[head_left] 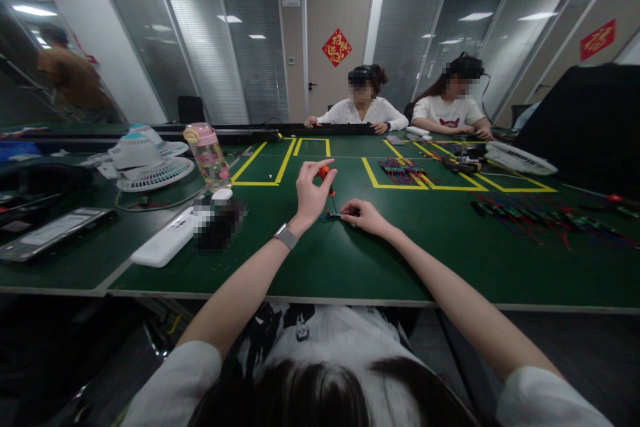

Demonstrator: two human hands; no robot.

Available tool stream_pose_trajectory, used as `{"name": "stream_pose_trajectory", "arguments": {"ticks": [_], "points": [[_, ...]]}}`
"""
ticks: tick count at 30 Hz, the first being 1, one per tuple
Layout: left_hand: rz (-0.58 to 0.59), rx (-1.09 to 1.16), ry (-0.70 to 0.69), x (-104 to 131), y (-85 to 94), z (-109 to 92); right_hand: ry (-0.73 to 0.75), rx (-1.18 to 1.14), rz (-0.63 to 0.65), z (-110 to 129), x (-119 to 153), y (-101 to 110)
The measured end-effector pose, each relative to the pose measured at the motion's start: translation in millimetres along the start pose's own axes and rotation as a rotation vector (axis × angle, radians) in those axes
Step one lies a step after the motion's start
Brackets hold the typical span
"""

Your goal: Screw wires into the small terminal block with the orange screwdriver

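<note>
An orange-handled screwdriver (327,177) stands nearly upright, its thin shaft reaching down to a small green circuit board (334,215) on the table. Around its handle curl the fingers of my left hand (313,192), with a watch on that wrist. My right hand (365,216) pinches the board's right end, its fingertips close to the table. Dark and coloured wires show at the board, though small details are too tiny to make out.
Left of my hands are a white power bank (163,238), a bottle (208,159) and a fan (153,170). Wired boards (535,213) lie at the right, more inside yellow tape (377,181). Two people sit across the green table (310,273).
</note>
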State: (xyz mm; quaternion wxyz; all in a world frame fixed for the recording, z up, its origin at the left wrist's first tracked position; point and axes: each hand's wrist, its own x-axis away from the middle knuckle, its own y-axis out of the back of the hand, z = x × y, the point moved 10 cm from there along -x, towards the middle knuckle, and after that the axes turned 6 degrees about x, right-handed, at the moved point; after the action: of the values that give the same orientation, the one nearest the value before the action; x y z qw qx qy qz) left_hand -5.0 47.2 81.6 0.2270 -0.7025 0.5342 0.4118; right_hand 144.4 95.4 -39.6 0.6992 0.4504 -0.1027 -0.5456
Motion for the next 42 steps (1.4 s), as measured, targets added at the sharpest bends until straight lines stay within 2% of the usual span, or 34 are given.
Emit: {"name": "stream_pose_trajectory", "arguments": {"ticks": [6,9,13,20,28,34,39,42], "points": [[0.066,0.074,0.009,-1,-7.9,4,-0.005,0.003,-0.007,3,0,2],[0.043,0.097,0.020,-1,-6.3,7,-0.015,0.017,0.005,3,0,1],[0.014,0.020,-0.003,-1,-2.3,5,-0.018,0.016,0.004,2,0,1],[0.074,0.104,0.049,-4,-8.1,11,0.007,0.015,-0.001,1,0,0],[-0.019,-0.008,0.004,-2,2.5,4,0.004,0.012,-0.002,0,-1,0],[0.066,0.097,0.000,-3,-6.4,3,0.002,0.016,0.002,2,0,1],[-0.006,-0.031,-0.012,-2,1.0,2,0.002,0.010,-0.009,2,0,2],[0.027,-0.008,0.001,-2,-2.4,4,0.005,0.012,-0.008,1,0,1]]}}
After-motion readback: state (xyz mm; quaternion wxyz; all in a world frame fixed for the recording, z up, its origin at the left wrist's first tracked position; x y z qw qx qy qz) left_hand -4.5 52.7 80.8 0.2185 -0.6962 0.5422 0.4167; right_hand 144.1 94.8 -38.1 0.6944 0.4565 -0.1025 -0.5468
